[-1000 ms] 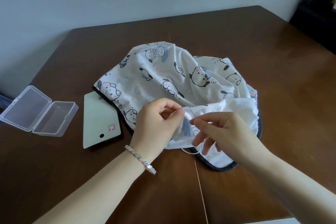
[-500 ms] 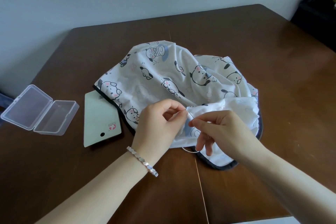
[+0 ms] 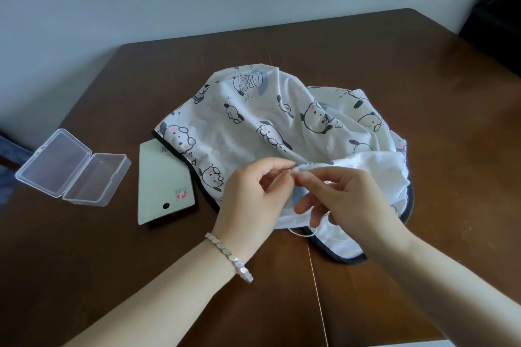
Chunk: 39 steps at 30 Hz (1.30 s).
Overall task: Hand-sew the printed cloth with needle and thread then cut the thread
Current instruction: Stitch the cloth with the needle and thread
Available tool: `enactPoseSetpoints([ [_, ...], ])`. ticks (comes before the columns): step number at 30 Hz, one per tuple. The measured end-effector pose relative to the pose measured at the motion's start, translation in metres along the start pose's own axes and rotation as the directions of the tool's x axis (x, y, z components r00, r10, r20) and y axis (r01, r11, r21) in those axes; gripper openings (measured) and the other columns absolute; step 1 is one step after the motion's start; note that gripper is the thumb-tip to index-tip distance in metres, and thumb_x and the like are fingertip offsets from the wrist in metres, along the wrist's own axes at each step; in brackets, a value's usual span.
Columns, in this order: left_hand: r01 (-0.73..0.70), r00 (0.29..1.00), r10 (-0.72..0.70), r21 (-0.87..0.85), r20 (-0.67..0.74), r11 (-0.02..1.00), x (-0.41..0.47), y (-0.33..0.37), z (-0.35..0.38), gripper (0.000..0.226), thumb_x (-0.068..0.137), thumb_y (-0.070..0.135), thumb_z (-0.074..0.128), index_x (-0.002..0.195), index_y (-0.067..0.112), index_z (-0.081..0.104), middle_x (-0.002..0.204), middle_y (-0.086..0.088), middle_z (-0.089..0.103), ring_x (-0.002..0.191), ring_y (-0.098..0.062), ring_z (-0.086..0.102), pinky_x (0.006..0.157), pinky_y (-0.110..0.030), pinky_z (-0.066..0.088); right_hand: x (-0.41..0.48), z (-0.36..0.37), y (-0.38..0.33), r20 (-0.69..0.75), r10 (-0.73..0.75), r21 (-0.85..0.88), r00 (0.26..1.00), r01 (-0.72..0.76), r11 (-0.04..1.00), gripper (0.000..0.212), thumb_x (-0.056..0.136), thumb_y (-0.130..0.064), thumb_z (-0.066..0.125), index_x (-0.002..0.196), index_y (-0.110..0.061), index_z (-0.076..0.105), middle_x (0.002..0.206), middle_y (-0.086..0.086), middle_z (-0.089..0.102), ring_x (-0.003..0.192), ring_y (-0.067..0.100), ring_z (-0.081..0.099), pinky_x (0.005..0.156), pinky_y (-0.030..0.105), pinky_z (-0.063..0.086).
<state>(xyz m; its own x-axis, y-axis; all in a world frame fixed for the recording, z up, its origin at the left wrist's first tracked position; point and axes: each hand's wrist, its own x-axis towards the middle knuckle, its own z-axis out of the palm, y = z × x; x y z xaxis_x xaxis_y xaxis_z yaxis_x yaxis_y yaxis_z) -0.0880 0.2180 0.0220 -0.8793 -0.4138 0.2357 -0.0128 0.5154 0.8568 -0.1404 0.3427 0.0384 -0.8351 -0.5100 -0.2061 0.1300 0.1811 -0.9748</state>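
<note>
Both hands pinch the same spot. The left hand has thumb and forefinger closed on the turned-back hem of the printed cloth. The right hand pinches that hem just beside them, fingertips nearly touching. The needle is too small to make out, so I cannot tell whether the right pinch also holds it. The cloth lies bunched at the middle of the brown table, dark binding along its edge. A loop of white thread hangs slack below the right hand onto the tabletop.

As I judge it, this is mid-stitch. The slack loop is the main risk: pulled through fast, it could snag on the binding or knot on itself. With the fingertips this close, the point could prick the left forefinger. If the left pinch slips, the fold opens and the stitch wanders.

A silver bracelet sits on the left wrist. A pale green card lies partly under the cloth, with an open clear plastic box beyond it.
</note>
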Motion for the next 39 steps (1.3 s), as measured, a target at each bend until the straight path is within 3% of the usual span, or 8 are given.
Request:
enactPoseSetpoints([
  [9, -0.210, 0.975, 0.217, 0.110, -0.054, 0.971, 0.005, -0.007, 0.009, 0.013, 0.079, 0.017, 0.062, 0.085, 0.012, 0.073, 0.075, 0.009, 0.063, 0.074, 0.000, 0.059, 0.064, -0.004, 0.042, -0.007, -0.009, 0.008, -0.056, 0.040, -0.089, 0.998, -0.045, 0.995, 0.021, 0.085, -0.006, 0.060, 0.084, -0.025, 0.071, 0.054, -0.004, 0.062, 0.041, 0.000, 0.047, 0.040, 0.013, 0.038],
  [14, -0.336, 0.941, 0.331, 0.084, 0.070, 0.938, 0.005, -0.007, 0.008, 0.022, 0.083, 0.022, 0.054, 0.086, 0.009, 0.072, 0.079, 0.001, 0.064, 0.073, -0.007, 0.060, 0.064, -0.022, 0.049, -0.004, -0.007, 0.004, -0.122, -0.077, -0.018, 0.990, 0.075, 0.997, 0.023, 0.077, -0.004, 0.069, 0.062, -0.022, 0.069, 0.050, -0.001, 0.062, 0.038, 0.000, 0.048, 0.041, 0.011, 0.039],
  [18, -0.326, 0.934, 0.306, 0.093, 0.186, 0.941, 0.008, -0.009, 0.001, 0.028, 0.083, 0.026, 0.048, 0.090, 0.013, 0.071, 0.080, 0.002, 0.063, 0.070, -0.009, 0.058, 0.063, -0.024, 0.048, 0.002, -0.009, 0.009, -0.137, -0.053, 0.125, 0.989, 0.071, 0.990, 0.021, 0.072, 0.000, 0.073, 0.081, -0.013, 0.059, 0.054, 0.002, 0.065, 0.044, 0.008, 0.055, 0.043, 0.015, 0.042],
  [25, -0.305, 0.937, 0.277, 0.110, 0.214, 0.946, 0.005, -0.011, 0.005, 0.025, 0.083, 0.029, 0.046, 0.090, 0.021, 0.068, 0.073, 0.005, 0.055, 0.063, -0.002, 0.050, 0.056, -0.018, 0.040, 0.010, -0.019, 0.003, 0.064, -0.015, -0.175, 0.998, 0.026, 0.984, 0.011, 0.079, -0.021, 0.068, 0.085, -0.030, 0.071, 0.063, 0.001, 0.057, 0.056, 0.008, 0.049, 0.053, 0.015, 0.042],
  [29, -0.292, 0.949, 0.273, 0.114, 0.161, 0.949, 0.007, -0.009, 0.009, 0.018, 0.084, 0.024, 0.057, 0.088, 0.013, 0.072, 0.070, -0.001, 0.057, 0.065, -0.011, 0.057, 0.059, -0.029, 0.047, 0.012, -0.015, 0.010, -0.095, -0.166, -0.214, 0.981, 0.143, 0.966, 0.020, 0.084, -0.019, 0.063, 0.077, -0.036, 0.070, 0.087, -0.005, 0.063, 0.078, 0.005, 0.056, 0.069, 0.007, 0.039],
  [32, -0.285, 0.955, 0.273, 0.103, 0.118, 0.953, 0.009, -0.006, 0.012, 0.014, 0.082, 0.019, 0.061, 0.085, 0.011, 0.072, 0.071, 0.000, 0.062, 0.067, -0.010, 0.060, 0.061, -0.028, 0.048, 0.012, -0.008, 0.013, -0.245, -0.324, -0.324, 0.914, 0.238, 0.916, 0.027, 0.084, -0.018, 0.063, 0.071, -0.042, 0.065, 0.095, -0.015, 0.056, 0.099, 0.008, 0.047, 0.080, 0.009, 0.033],
  [35, -0.292, 0.955, 0.283, 0.115, 0.090, 0.949, 0.013, 0.000, 0.012, 0.015, 0.082, 0.019, 0.059, 0.082, 0.010, 0.072, 0.073, 0.004, 0.062, 0.067, -0.006, 0.058, 0.061, -0.019, 0.047, 0.014, -0.005, 0.004, -0.327, -0.280, -0.091, 0.902, 0.265, 0.960, 0.026, 0.086, -0.014, 0.061, 0.071, -0.034, 0.069, 0.081, -0.014, 0.066, 0.087, 0.002, 0.054, 0.074, 0.006, 0.038],
  [39, -0.233, 0.971, 0.237, 0.132, -0.011, 0.963, 0.024, 0.008, 0.008, 0.011, 0.082, 0.014, 0.061, 0.080, 0.011, 0.072, 0.070, 0.002, 0.062, 0.066, -0.006, 0.057, 0.057, -0.009, 0.041, 0.034, -0.004, -0.008, -0.288, 0.004, 0.368, 0.958, 0.107, 0.924, 0.022, 0.091, -0.013, 0.055, 0.074, -0.018, 0.068, 0.066, -0.010, 0.064, 0.044, 0.002, 0.043, 0.041, 0.010, 0.037],
])
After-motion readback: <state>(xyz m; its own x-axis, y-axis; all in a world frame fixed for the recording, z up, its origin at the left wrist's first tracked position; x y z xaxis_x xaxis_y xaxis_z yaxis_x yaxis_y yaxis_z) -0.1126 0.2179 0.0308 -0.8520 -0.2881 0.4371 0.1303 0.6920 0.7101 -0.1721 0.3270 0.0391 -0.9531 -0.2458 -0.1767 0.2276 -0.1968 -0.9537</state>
